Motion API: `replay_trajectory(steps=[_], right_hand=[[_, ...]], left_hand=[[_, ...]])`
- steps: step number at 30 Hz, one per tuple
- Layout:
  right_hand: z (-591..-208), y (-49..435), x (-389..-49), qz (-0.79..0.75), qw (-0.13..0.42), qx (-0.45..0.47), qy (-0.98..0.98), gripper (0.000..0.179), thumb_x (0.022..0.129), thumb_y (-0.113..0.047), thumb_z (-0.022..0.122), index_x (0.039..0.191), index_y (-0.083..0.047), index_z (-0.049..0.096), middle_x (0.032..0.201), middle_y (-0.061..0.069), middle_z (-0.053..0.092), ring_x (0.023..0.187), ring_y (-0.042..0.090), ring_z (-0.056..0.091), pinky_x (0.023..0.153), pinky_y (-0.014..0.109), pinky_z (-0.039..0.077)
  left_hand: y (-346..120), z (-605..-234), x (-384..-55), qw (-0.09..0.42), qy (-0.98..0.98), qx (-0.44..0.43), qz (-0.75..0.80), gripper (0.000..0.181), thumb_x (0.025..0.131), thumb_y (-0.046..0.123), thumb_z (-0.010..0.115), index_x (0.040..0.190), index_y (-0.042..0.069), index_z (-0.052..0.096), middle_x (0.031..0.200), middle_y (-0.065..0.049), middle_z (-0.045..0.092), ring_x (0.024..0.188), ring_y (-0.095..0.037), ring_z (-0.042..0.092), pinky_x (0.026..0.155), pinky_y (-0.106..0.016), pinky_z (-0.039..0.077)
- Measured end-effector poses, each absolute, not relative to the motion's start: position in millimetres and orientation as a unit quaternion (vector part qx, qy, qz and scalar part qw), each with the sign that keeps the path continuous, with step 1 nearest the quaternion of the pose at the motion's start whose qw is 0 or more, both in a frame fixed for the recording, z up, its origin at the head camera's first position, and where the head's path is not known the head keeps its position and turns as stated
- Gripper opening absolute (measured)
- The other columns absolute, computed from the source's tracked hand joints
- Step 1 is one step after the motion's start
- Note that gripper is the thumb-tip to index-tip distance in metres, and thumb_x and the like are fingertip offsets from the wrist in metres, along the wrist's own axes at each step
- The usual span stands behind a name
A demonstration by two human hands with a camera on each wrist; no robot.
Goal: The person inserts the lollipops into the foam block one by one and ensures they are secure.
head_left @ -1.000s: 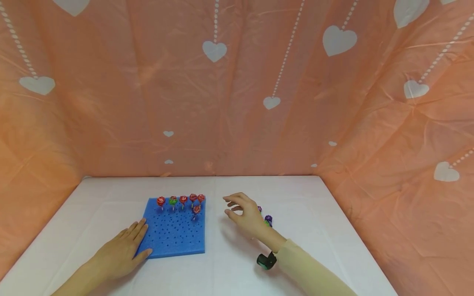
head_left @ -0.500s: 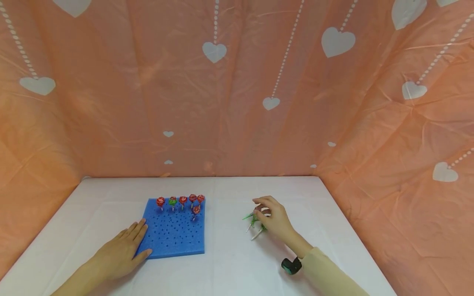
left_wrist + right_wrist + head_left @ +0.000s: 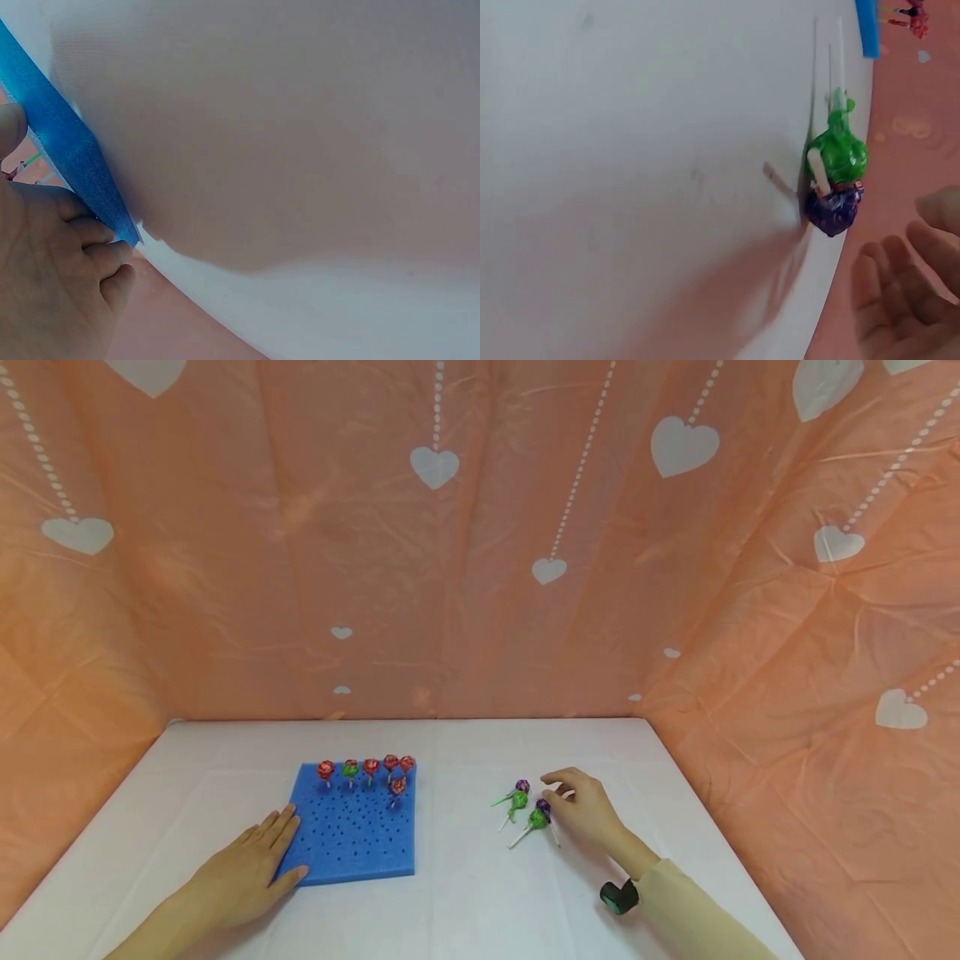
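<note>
My left hand (image 3: 243, 868) lies with extended fingers against the left edge of a blue foam board (image 3: 352, 843) full of small holes. In the left wrist view, the fingers (image 3: 109, 259) touch the board's side (image 3: 79, 154). Several wrapped lollipops stand upright in the board, including a red one (image 3: 326, 769) and a green one (image 3: 350, 768). My right hand (image 3: 588, 810), fingers loosely bent and holding nothing, hovers just right of a loose pile. That pile has green lollipops (image 3: 537, 819) and purple lollipops (image 3: 522, 786); the right wrist view shows a green one (image 3: 844, 157) against a purple one (image 3: 832, 214).
A white tabletop (image 3: 465, 910) carries everything. Behind it and at both sides hangs an orange curtain (image 3: 480, 643) with white hearts. A dark cylindrical device (image 3: 619, 897) sits at the right wrist, by the sleeve (image 3: 690, 902).
My right hand has moved right, from beside the board, over the loose lollipops to their right side, uncovering them. The left hand and the board have stayed put.
</note>
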State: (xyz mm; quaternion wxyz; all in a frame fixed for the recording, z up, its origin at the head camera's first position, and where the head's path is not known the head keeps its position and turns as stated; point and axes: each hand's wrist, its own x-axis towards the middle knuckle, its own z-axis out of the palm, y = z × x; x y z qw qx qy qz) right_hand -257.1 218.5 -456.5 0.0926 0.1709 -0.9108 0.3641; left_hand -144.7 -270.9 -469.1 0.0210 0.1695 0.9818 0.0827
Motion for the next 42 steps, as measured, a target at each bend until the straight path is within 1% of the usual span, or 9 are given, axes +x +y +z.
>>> replay_trajectory(steps=[4, 9, 14, 20, 26, 30, 37, 42], right_hand=[[-457.9, 221.5, -259.3, 0.337, 0.055, 0.167, -0.925, 0.022, 0.094, -0.006, 0.073, 0.115, -0.004, 0.077, 0.109, 0.007, 0.076, 0.088, 0.016, 0.07, 0.076, 0.029, 0.059], [-457.3, 221.4, -259.4, 0.31, 0.016, 0.162, -0.937, 0.02, 0.096, -0.009, 0.072, 0.115, -0.006, 0.078, 0.106, 0.004, 0.077, 0.086, 0.012, 0.066, 0.072, 0.028, 0.055], [-457.3, 221.0, -259.3, 0.299, 0.001, 0.163, -0.94, 0.018, 0.096, -0.009, 0.072, 0.113, -0.006, 0.079, 0.1, 0.001, 0.076, 0.081, 0.009, 0.063, 0.069, 0.026, 0.053], [-459.9, 221.5, -260.9, 0.289, -0.006, 0.178, -0.941, 0.018, 0.096, -0.006, 0.071, 0.112, -0.006, 0.079, 0.095, -0.001, 0.074, 0.08, 0.009, 0.062, 0.071, 0.027, 0.054], [-462.6, 221.4, -261.1, 0.286, -0.009, 0.182, -0.941, 0.018, 0.096, -0.003, 0.07, 0.111, -0.006, 0.079, 0.097, 0.001, 0.073, 0.081, 0.01, 0.062, 0.072, 0.028, 0.054], [-463.0, 221.0, -261.3, 0.285, -0.006, 0.19, -0.94, 0.017, 0.096, -0.004, 0.07, 0.111, -0.006, 0.079, 0.099, 0.001, 0.072, 0.082, 0.009, 0.062, 0.073, 0.028, 0.054], [-461.9, 221.1, -261.3, 0.287, 0.001, 0.196, -0.938, 0.015, 0.095, -0.003, 0.072, 0.109, -0.005, 0.079, 0.099, 0.002, 0.07, 0.083, 0.01, 0.061, 0.074, 0.027, 0.055], [-459.6, 221.6, -260.3, 0.303, 0.011, 0.187, -0.935, 0.015, 0.096, -0.003, 0.072, 0.11, -0.004, 0.078, 0.103, 0.004, 0.071, 0.086, 0.011, 0.065, 0.075, 0.027, 0.057]], left_hand=[[-270.6, -469.7, -144.9, 0.024, 0.982, 0.167, 0.083, 0.08, 0.102, 0.047, 0.061, 0.147, -0.017, 0.044, 0.157, -0.038, 0.035, 0.144, -0.059, 0.034, 0.116, -0.068, 0.034], [-270.1, -470.4, -144.7, 0.026, 0.982, 0.167, 0.087, 0.08, 0.102, 0.047, 0.061, 0.147, -0.016, 0.044, 0.157, -0.039, 0.035, 0.144, -0.059, 0.033, 0.116, -0.068, 0.033], [-269.7, -470.5, -144.3, 0.024, 0.982, 0.168, 0.087, 0.08, 0.102, 0.048, 0.061, 0.147, -0.016, 0.044, 0.157, -0.038, 0.035, 0.145, -0.059, 0.033, 0.116, -0.068, 0.033], [-269.2, -470.3, -144.2, 0.024, 0.982, 0.167, 0.086, 0.081, 0.102, 0.048, 0.061, 0.148, -0.016, 0.043, 0.158, -0.038, 0.035, 0.145, -0.058, 0.033, 0.117, -0.068, 0.034], [-269.7, -471.6, -144.7, 0.026, 0.982, 0.165, 0.084, 0.082, 0.102, 0.049, 0.061, 0.148, -0.015, 0.044, 0.158, -0.037, 0.035, 0.145, -0.058, 0.033, 0.116, -0.068, 0.034], [-270.0, -471.9, -144.4, 0.022, 0.983, 0.165, 0.083, 0.082, 0.101, 0.049, 0.061, 0.148, -0.016, 0.044, 0.158, -0.037, 0.036, 0.145, -0.058, 0.034, 0.116, -0.068, 0.035], [-270.0, -471.5, -143.8, 0.028, 0.983, 0.161, 0.087, 0.081, 0.101, 0.048, 0.062, 0.148, -0.015, 0.044, 0.158, -0.037, 0.036, 0.145, -0.058, 0.033, 0.116, -0.068, 0.034], [-270.2, -470.8, -143.6, 0.027, 0.983, 0.162, 0.087, 0.081, 0.101, 0.048, 0.062, 0.148, -0.015, 0.044, 0.158, -0.037, 0.036, 0.145, -0.058, 0.033, 0.116, -0.068, 0.033]])
